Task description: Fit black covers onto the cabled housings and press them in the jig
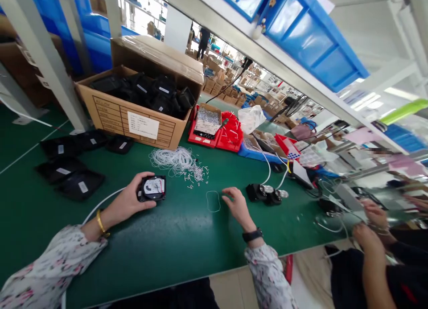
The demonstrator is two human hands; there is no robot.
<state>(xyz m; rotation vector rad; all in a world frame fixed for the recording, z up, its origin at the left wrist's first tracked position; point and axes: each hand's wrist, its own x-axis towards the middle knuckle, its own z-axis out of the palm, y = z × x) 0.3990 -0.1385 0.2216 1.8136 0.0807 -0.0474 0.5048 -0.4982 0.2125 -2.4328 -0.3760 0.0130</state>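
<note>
The left hand (133,196) held a small black box (153,189).
The box was on or just over the green table (180,242); I could not tell which. Thumb and fingers pressed its sides, perhaps to leave its top showing. The right hand (237,205) held nothing, its fingers bent and apart, just beside a thin white ring (213,211). A heap of rings (172,159) and tiny pins (197,171) lay past the hands, likely for easy reach. A cardboard box (110,115) of black covers (163,88) stood behind.
</note>
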